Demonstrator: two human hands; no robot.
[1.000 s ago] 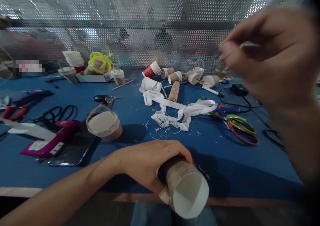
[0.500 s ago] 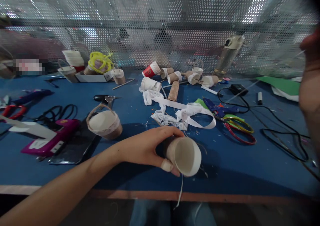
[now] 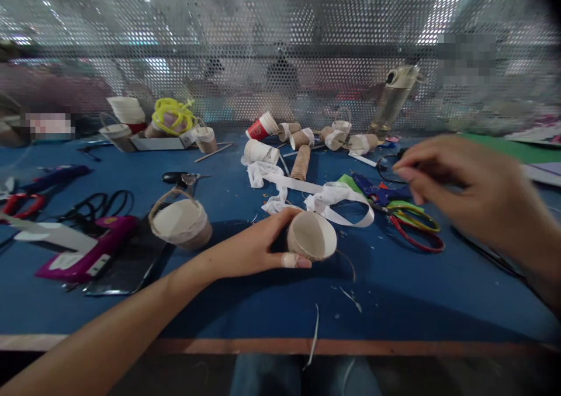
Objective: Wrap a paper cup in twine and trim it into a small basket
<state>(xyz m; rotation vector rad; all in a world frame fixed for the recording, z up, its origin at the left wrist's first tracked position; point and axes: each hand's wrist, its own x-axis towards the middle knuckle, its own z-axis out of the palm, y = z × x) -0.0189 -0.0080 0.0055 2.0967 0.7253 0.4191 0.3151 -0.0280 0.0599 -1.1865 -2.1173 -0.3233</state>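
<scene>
My left hand (image 3: 263, 244) is wrapped around a paper cup (image 3: 312, 238) with brown twine or wrapping on its outside. Its white mouth tilts toward me and nothing shows inside. The thumb of that hand bears a beige bandage (image 3: 289, 260). To the right, my right hand (image 3: 468, 191) hovers over the table, slightly blurred, with thumb and forefinger pinched together; anything between them is too small to make out. Left of the cup stands a small basket (image 3: 195, 232) made from a cup, with a twine handle. Just behind the held cup lies white lace ribbon (image 3: 337, 200).
Scissors (image 3: 416, 226) and a blue glue gun (image 3: 372, 188) lie at right. A magenta device (image 3: 100, 250) rests on a dark phone-like slab (image 3: 127, 267) at left. Several small cups and a bottle (image 3: 392, 101) line the mesh panel (image 3: 280, 51) behind the table (image 3: 263, 308).
My right hand has come in from the right edge to above the table's right side. My left hand has moved the cup slightly back and left, tipping its mouth more upward.
</scene>
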